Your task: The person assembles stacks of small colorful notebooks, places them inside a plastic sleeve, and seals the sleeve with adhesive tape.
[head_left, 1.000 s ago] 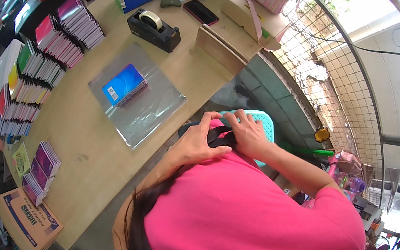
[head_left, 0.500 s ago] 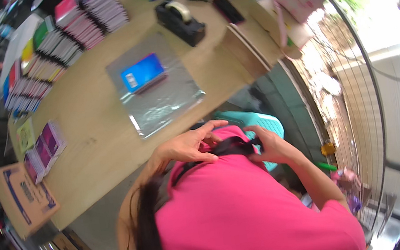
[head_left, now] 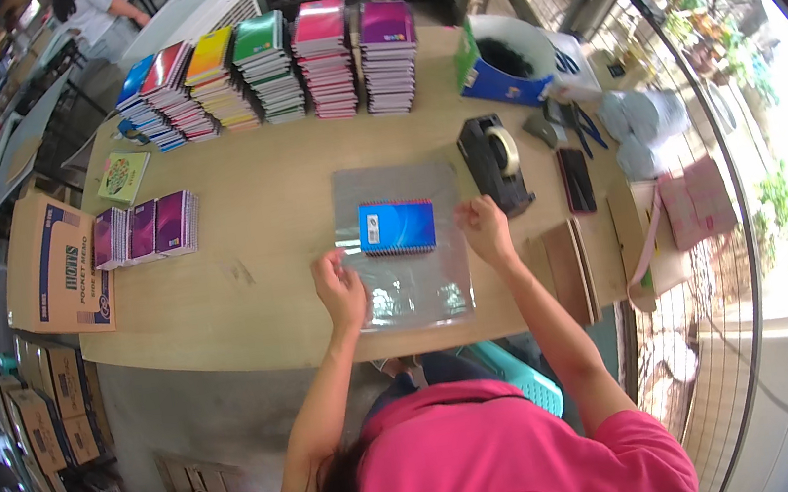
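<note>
Resting on the clear plastic bag (head_left: 404,245) mid-table: blue notebook (head_left: 396,227). Left hand (head_left: 340,288) pinches the bag's left edge beside the notebook; right hand (head_left: 484,229) fingers curled at its right edge, grip unclear. Tape dispenser (head_left: 495,163) just right.

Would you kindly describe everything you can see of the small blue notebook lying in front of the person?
The blue notebook is a small rectangular pad with a glossy blue cover, a white label patch near its left end and a spiral binding along its lower edge. It lies flat and closed on a stack of clear plastic sleeves on the wooden table. The left hand and right hand rest on the sleeves at either side; neither clearly touches the notebook.
</note>
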Motion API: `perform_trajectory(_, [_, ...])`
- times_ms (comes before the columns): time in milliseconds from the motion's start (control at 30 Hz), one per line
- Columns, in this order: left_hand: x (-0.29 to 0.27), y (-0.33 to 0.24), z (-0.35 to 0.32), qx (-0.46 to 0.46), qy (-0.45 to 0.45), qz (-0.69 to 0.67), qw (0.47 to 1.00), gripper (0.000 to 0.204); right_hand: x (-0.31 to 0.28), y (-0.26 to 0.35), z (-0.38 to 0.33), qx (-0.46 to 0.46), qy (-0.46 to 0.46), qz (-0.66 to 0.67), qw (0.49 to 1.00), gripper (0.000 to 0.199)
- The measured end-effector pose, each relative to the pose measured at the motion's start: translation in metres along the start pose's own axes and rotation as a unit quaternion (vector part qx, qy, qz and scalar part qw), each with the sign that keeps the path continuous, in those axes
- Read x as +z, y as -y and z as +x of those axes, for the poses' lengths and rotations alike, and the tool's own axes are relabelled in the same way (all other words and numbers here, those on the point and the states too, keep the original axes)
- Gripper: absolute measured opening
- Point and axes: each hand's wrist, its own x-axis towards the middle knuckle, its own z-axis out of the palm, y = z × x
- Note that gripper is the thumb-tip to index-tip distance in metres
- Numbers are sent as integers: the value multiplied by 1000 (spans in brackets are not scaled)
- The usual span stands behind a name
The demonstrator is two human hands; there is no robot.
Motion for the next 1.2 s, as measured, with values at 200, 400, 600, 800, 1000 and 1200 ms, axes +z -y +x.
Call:
perform_trajectory(200, [18,58,-8,-14,45,-26,999,38,60,27,-7,78,-5,105,991,66])
perform_trajectory(400, [41,56,-11,-158,102,-209,960,84,93,7,-17,215,70,171,959,80])
perform_trajectory(600, [35,45,-2,-145,72,-144,976,84,105,-15,-9,339,65,300,889,72])
perform_trajectory(800, [29,49,0,-135,116,-140,974,81,106,-14,-7,315,84,259,909,70])
perform_trajectory(1000, [-18,15,-16,111,183,3,977,39,69,-18,-50,200,-9,198,960,51])
perform_trajectory(1200, [-27,28,-15,185,450,136,863,5,38,11,-119,9,74,22,997,33])
